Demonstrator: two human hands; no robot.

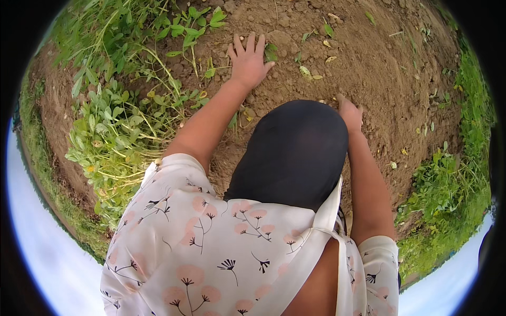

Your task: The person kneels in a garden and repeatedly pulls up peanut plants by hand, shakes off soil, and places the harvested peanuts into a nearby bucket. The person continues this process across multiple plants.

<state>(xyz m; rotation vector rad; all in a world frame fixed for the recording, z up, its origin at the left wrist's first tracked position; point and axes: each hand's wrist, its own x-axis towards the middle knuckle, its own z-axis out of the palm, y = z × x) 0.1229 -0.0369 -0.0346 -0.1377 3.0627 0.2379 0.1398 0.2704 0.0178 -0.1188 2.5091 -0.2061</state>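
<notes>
My left hand [250,65] rests with spread fingers on brown soil [288,85], holding nothing that shows. Beside its thumb is a small green leaf [270,52], and a small pale round thing [242,38] lies between two fingertips. My right hand [349,112] is low at the soil, right of my dark-clothed knee [302,138]; its fingers are partly hidden, so what it may hold does not show. Small pale bits [322,101] lie near its fingertips. Yellowed leaves [304,71] are scattered on the soil between and ahead of the hands.
Leafy green plants with pale stems [118,114], which look like peanut plants, lie heaped at left. A taller leafy sprig [191,29] stands ahead of my left hand. More green plants [442,189] border the soil at right. Soil clods [278,37] lie ahead.
</notes>
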